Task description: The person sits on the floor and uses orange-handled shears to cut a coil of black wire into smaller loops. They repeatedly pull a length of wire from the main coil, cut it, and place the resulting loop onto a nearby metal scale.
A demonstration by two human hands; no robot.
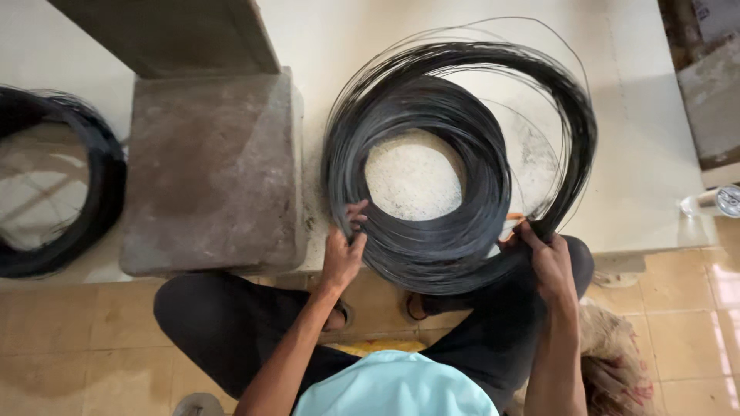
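A large coil of thin black wire (447, 154) lies on a pale raised floor (640, 154) in front of me, with loose outer loops spreading to the right. My left hand (343, 250) grips the coil's near-left edge, fingers curled into the strands. My right hand (543, 254) holds the loose loops at the coil's near-right edge. I sit with my knees bent in dark trousers, just below the coil.
A flat grey stone block (212, 169) sits left of the coil, under a darker beam (169, 35). A second black wire coil (54, 181) lies at the far left. A clear bottle (713, 202) lies at the right edge. A rough sack (613, 354) is by my right leg.
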